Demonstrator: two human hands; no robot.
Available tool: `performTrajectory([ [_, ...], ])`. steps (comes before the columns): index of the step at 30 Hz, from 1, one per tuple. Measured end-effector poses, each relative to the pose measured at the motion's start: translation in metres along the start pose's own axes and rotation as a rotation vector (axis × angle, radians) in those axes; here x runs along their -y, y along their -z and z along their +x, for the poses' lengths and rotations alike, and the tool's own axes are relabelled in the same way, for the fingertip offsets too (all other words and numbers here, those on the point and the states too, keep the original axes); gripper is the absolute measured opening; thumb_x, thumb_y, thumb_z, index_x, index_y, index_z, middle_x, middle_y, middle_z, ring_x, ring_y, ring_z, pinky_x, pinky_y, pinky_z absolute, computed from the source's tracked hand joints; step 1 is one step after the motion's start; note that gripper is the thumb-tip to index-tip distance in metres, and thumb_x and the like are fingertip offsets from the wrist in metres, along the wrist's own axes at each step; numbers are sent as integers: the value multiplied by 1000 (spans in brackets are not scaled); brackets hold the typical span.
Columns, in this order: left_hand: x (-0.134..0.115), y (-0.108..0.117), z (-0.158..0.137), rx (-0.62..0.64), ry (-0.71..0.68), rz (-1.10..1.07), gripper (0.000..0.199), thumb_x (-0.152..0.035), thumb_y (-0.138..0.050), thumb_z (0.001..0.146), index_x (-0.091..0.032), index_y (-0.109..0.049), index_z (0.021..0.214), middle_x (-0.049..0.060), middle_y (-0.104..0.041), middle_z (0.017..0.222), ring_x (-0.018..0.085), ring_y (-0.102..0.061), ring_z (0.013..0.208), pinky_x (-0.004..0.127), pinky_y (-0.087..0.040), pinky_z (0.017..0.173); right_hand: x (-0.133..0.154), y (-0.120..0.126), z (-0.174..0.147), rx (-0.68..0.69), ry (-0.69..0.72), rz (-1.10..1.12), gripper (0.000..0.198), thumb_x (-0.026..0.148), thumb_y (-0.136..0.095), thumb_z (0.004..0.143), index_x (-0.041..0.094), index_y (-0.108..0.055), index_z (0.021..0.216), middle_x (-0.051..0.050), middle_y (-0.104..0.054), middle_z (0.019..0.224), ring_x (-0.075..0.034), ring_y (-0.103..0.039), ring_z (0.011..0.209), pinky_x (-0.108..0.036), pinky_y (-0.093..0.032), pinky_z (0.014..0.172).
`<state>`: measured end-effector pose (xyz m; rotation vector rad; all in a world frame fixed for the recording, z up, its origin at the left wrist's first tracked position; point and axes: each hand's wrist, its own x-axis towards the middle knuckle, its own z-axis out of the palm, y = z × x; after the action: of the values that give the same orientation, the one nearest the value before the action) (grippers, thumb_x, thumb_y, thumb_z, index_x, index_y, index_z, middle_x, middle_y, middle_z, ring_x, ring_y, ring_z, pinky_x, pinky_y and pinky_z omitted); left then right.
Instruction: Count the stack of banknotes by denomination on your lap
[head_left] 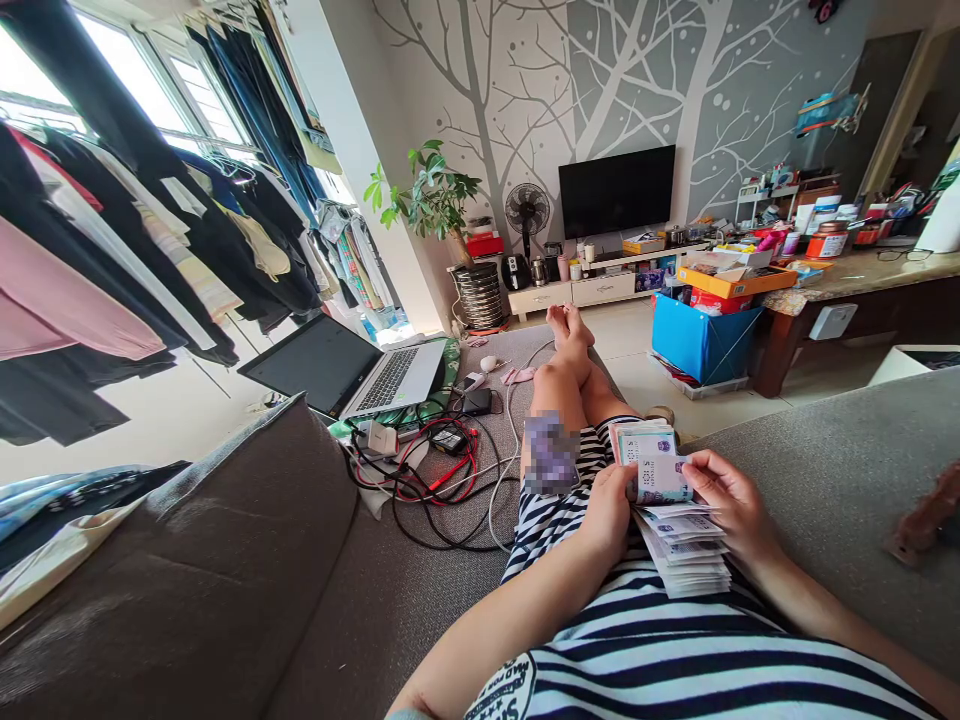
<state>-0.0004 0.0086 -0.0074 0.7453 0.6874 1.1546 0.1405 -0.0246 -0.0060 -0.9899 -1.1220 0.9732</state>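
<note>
My left hand (609, 505) is closed on the left edge of a small bunch of printed cards (646, 442), pale with dark marks and a small purple picture. My right hand (731, 505) pinches the right end of the front card (661, 478) between thumb and fingers. Below, a thick fanned stack of similar cards (686, 560) rests on my striped clothing (600, 610), close under both hands. The print is too small to read surely. A blurred purple item (551, 452) lies on my thigh, left of the cards.
On the grey sofa (450, 525), left of my legs, are an open laptop (360, 370), tangled cables (450, 470) and a black adapter (477, 402). A blue box (705, 338) stands on the floor beside a cluttered table (862, 270). Clothes hang at the left.
</note>
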Motion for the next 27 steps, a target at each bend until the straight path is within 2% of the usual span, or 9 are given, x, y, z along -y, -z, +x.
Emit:
performTrajectory([
  [8,0,0,0,10,-9,-11,21,-29,-64,65,-13,-71,74,7,-72,76,21,-62,73,32,-45,75,-1,0,0,25,21,-10,33,51,-70,78,20,-59,75,5,-42,57,-9,-33,48,-21,-24,41],
  [13,4,3,2,7,-8,-33,22,-27,-63,66,-12,-72,80,6,-72,77,19,-60,73,29,-43,73,1,0,-2,17,16,8,32,50,-70,78,20,-59,75,5,-45,58,-9,-35,49,-21,-27,43],
  [17,3,3,2,-10,-7,-30,21,-26,-63,66,-12,-72,78,6,-71,73,19,-59,70,28,-42,70,3,-1,-4,20,19,-4,33,52,-67,80,20,-58,73,6,-40,55,-9,-31,48,-21,-23,42],
  [27,3,2,1,-7,-19,-33,22,-27,-64,66,-11,-73,77,6,-71,72,19,-59,69,29,-43,71,1,0,-4,31,10,18,34,52,-67,80,20,-56,71,5,-41,56,-10,-32,49,-22,-24,42],
])
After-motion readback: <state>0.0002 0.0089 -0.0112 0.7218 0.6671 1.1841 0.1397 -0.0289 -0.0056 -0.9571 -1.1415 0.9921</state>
